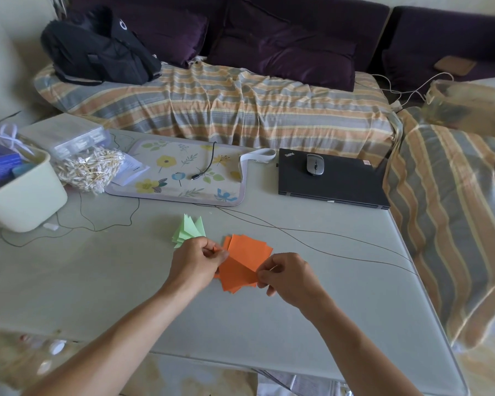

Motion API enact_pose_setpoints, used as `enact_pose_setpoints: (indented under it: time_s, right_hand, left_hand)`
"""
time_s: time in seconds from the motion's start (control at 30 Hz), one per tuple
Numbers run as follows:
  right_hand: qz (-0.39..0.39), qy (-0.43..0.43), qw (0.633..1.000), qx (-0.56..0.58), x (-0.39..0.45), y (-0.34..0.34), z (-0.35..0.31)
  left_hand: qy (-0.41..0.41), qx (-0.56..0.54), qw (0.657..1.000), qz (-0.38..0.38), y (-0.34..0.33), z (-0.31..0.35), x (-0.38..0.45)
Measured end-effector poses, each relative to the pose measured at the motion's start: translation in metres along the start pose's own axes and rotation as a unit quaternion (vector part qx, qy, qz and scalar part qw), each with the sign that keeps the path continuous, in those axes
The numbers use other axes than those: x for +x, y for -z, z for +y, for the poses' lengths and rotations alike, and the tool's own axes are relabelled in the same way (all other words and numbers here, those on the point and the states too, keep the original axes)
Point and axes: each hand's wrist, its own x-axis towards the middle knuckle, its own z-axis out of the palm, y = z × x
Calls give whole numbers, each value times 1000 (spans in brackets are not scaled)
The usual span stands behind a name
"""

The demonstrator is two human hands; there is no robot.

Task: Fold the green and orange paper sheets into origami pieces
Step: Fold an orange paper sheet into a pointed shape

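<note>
The left hand [196, 261] pinches the left corner of the top orange sheet [242, 262] while the right hand [290, 277] pinches its right corner, lifting it off the fanned orange stack on the tabletop [312, 310]. Green folded pieces [189, 230] lie just behind the left hand; farther back rest a flowered mat [183, 172] and closed laptop [335, 181].

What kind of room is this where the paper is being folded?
Most likely a living room at home. A dark purple cushioned sofa with a striped orange and grey cover stands behind the pale green table, and a black backpack and a closed black laptop lie about.
</note>
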Motion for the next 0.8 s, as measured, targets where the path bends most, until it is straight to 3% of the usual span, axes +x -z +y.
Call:
enact_pose_setpoints:
  time_s: [0.17, 0.3, 0.43, 0.63, 0.8]
  right_hand:
    - [-30, -10, 999, -25, 8, -14, -6]
    - [-63, -8, 998, -27, 15, -25, -11]
    - [-29, -22, 999, 1, 26, -35, -18]
    - [35, -68, 996, 49, 43, -55, -23]
    - [42, -99, 987, 120, 59, -77, -37]
  left_hand:
    - [21, 25, 999, -15, 7, -4, 0]
    - [20, 18, 999, 47, 22, -4, 5]
    - [25, 16, 998, 62, 33, -3, 6]
    - [71, 91, 993, 15, 32, -2, 2]
    - [84, 117, 990, 1, 33, 0, 2]
